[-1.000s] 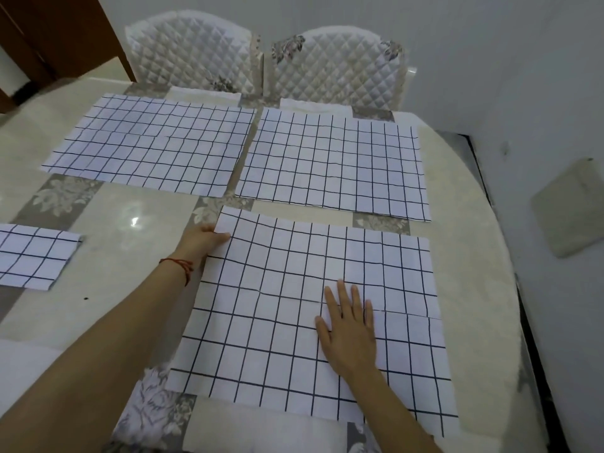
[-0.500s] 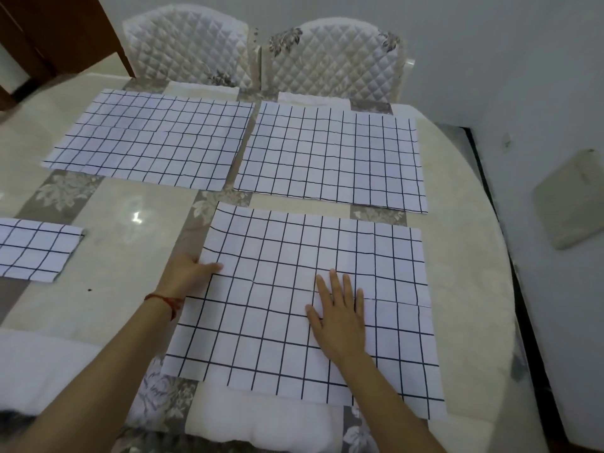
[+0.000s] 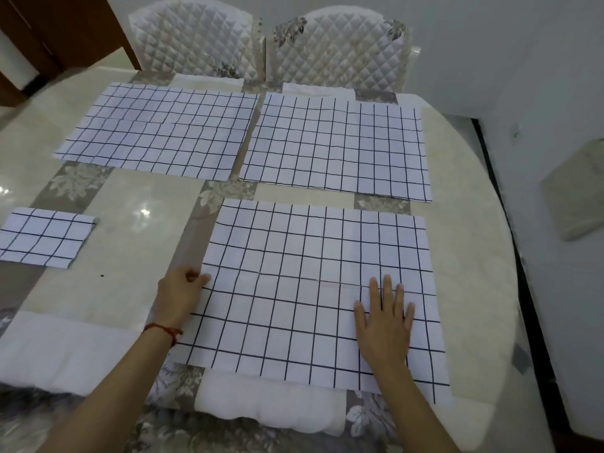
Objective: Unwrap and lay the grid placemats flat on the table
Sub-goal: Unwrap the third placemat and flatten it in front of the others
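Note:
Three white placemats with a dark grid lie spread flat on the table (image 3: 137, 223). The nearest placemat (image 3: 294, 273) is right in front of me. My right hand (image 3: 385, 322) rests flat on its right half, fingers spread. My left hand (image 3: 179, 295) touches its left edge, with the fingers curled against the edge; whether it pinches the edge I cannot tell. Two more flat placemats lie beyond it, the far left placemat (image 3: 163, 132) and the far right placemat (image 3: 336, 145). A still folded placemat (image 3: 42, 237) sits at the left edge of view.
Two white quilted chairs (image 3: 340, 47) stand at the far side of the table. The round table edge curves along the right, with the floor and a white wall beyond. A pale cushion (image 3: 575, 191) lies on the floor to the right.
My left hand has slid down the near placemat's left edge towards me. My right hand has moved rightwards across the mat, still flat on it.

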Demonstrator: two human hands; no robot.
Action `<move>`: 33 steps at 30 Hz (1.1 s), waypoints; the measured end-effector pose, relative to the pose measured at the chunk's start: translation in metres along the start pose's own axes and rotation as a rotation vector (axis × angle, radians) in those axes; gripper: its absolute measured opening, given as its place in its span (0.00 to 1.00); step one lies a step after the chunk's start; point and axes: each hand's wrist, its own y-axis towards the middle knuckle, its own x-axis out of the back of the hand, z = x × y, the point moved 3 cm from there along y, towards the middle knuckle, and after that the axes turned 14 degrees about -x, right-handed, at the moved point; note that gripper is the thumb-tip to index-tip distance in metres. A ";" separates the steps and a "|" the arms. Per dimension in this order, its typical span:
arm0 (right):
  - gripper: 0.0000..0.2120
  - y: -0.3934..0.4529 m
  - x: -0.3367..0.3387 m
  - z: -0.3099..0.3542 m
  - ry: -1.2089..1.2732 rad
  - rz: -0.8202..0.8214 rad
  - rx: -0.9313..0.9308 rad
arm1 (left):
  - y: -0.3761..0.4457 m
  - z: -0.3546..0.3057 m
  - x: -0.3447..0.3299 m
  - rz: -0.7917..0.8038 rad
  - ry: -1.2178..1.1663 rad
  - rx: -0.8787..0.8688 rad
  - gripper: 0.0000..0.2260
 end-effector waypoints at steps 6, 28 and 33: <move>0.34 0.000 -0.001 0.003 0.003 0.014 -0.010 | -0.002 -0.002 0.001 -0.042 -0.017 -0.020 0.07; 0.33 0.033 -0.008 0.052 -0.115 0.167 0.407 | -0.062 -0.067 -0.127 0.260 0.562 -0.548 0.27; 0.31 0.068 0.017 0.022 -0.021 0.093 -0.086 | -0.063 -0.067 -0.128 0.208 0.567 -0.569 0.29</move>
